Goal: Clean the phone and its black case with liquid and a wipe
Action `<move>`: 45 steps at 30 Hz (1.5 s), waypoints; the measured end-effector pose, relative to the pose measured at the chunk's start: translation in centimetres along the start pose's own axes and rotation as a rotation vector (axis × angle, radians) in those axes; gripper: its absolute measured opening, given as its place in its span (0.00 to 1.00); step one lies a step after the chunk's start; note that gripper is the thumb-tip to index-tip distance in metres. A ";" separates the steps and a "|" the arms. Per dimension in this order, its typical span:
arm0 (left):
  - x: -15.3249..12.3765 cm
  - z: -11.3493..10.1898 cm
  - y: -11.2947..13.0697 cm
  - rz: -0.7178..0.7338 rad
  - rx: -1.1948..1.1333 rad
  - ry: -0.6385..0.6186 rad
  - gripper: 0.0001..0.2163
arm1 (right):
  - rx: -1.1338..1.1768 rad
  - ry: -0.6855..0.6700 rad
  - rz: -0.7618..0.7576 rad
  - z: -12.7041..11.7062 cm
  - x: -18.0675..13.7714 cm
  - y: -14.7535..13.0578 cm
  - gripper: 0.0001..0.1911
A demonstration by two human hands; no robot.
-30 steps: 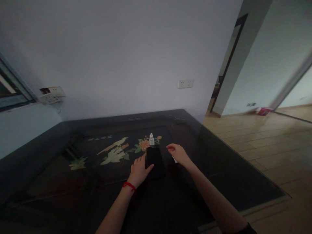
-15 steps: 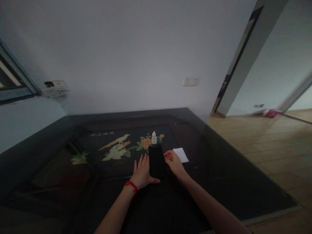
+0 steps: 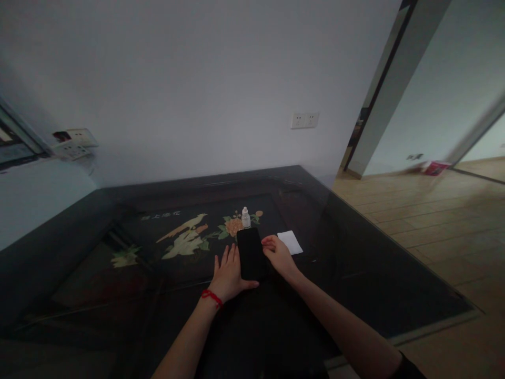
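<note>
left hand (image 3: 229, 273) lay flat, fingers spread, thumb well apart from them, braced along the near side and left edge of the black phone-like slab (image 3: 251, 255); nothing clamped in it. slab sat on the dark counter (image 3: 355, 295), between the two hands. right hand (image 3: 279, 256) had thumb and fingertips drawn together at the slab's right edge; couldn't tell if they pinched anything thin. white bottle (image 3: 245, 218) stood upright past the left hand's fingertips, just off the slab's far end. white sheet (image 3: 291, 243) lay flat just right of the right hand, partly behind it. handling judgement: the bracing was best kept firm but light, left palm low so the slab couldn't slide, right fingertips working close to the edge, off the face, clear of the bottle. writing: character row (image 3: 161, 216) on the counter, beyond and left of the left hand; 上 and 花 legible, others too blurred. bottle text too small; no brand seen on slab.
</note>
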State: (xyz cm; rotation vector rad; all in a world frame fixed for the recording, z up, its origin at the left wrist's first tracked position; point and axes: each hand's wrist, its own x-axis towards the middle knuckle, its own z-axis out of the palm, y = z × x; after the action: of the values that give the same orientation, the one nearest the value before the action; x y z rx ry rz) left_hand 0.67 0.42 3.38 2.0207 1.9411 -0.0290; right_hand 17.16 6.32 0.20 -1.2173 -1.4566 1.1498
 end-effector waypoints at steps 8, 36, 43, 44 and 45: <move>0.2 0.0 -0.9 0.040 -0.020 -0.017 0.55 | 0.031 -0.038 0.021 -0.4 0.4 0.3 0.11; 0.1 -0.6 -0.9 0.041 -0.021 0.002 0.52 | -0.148 -0.016 -0.067 -0.3 0.1 0.0 0.09; 0.2 -0.6 -1.2 0.049 -0.016 -0.014 0.53 | -0.112 -0.029 -0.039 -0.6 0.5 0.3 0.09; 0.2 -0.6 -1.4 0.056 -0.020 -0.023 0.54 | -0.087 -0.045 -0.014 -0.7 0.6 0.3 0.10; 0.3 -0.6 -1.6 0.065 -0.028 -0.033 0.54 | -0.064 -0.063 0.014 -0.8 0.7 0.4 0.10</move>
State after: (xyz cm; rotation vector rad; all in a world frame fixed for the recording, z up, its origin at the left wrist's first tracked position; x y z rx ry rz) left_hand -1.04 0.85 3.51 2.0505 1.8453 -0.0191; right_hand 17.88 7.13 -0.01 -1.2471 -1.5445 1.1679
